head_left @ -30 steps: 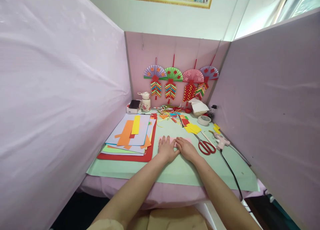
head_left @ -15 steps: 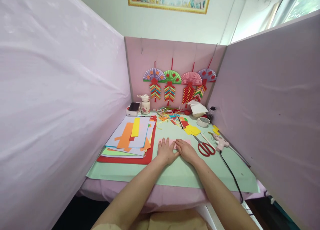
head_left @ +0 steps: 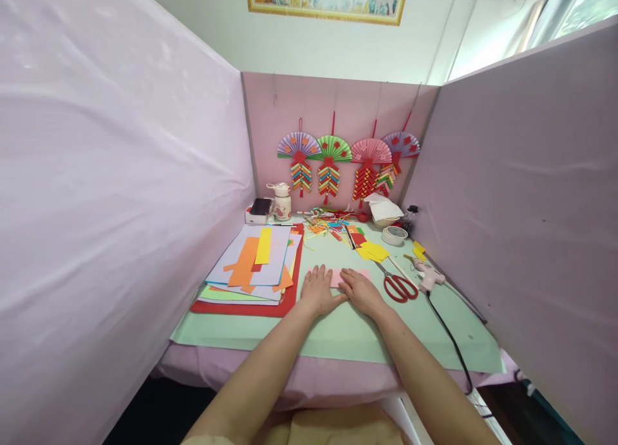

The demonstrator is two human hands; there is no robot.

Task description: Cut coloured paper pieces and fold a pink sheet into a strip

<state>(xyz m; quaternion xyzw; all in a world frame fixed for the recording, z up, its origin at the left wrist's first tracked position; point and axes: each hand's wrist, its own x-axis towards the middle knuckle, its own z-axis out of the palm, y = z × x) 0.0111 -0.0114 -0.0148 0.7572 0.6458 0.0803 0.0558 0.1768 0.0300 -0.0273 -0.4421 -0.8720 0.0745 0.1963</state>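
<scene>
A narrow strip of pink paper (head_left: 337, 278) lies flat on the green table sheet. Pressing on its left part is my left hand (head_left: 319, 292), palm down with the fingers spread. My right hand (head_left: 360, 292) rests on the right part of the strip, fingers stretched out over it. The two thumbs come close together at the near edge of the paper. Much of the strip is covered by both hands. Just right of my right hand lie red-handled scissors (head_left: 400, 288).
Stacked coloured paper (head_left: 246, 255) sits on a red sheet at left. A glue gun (head_left: 427, 274) with a black cord lies at right. Behind are yellow paper pieces (head_left: 374, 250), a tape roll (head_left: 394, 235), paper scraps (head_left: 328, 225) and a bottle (head_left: 282, 203). Paper fans (head_left: 371, 151) hang on the back panel.
My left hand has slid slightly left along the pink paper, so more of the strip shows between the hands. My right hand stays almost in place.
</scene>
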